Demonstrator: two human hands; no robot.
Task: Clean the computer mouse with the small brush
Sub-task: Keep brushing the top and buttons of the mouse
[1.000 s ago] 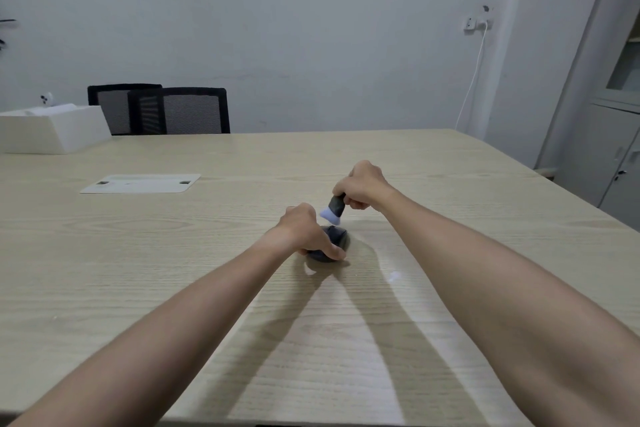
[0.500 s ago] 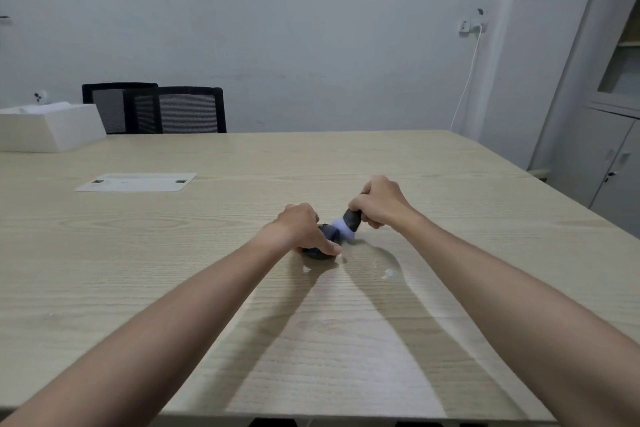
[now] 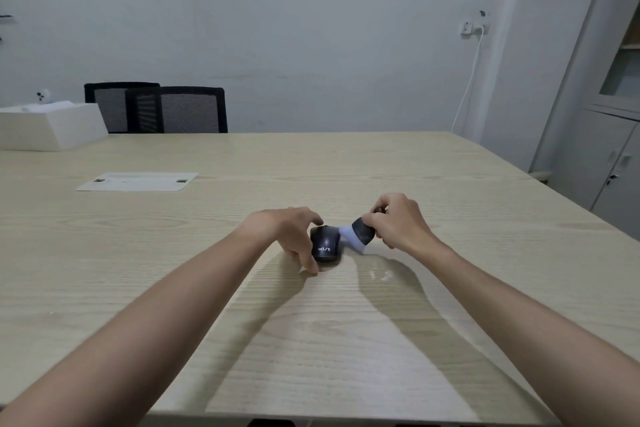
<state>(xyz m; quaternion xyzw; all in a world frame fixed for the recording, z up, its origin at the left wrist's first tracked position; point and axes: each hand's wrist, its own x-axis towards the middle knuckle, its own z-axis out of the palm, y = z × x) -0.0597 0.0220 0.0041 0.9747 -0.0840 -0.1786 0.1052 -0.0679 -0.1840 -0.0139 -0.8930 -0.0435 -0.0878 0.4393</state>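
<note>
Pale wooden table (image 3: 311,340); dark computer mouse (image 3: 325,243) at its middle. Left hand (image 3: 289,234) at mouse's left side, fingers spread around it. Right hand (image 3: 398,220) just right of mouse, fingers pinching small brush (image 3: 356,234), white bristles touching mouse.

We are looking down at a table (image 3: 311,340) with the mouse (image 3: 325,243) lying near its middle. Our left hand (image 3: 284,230) is resting just left of the mouse, touching it; our right hand (image 3: 398,222) is sitting to its right, holding the brush (image 3: 356,236) between hand and mouse. A flat plate (image 3: 138,181) is lying farther back on the left, a box (image 3: 52,126) is sitting at the far left edge, and two chairs (image 3: 173,109) are standing behind the table. A cabinet (image 3: 609,135) is standing off to the right.
</note>
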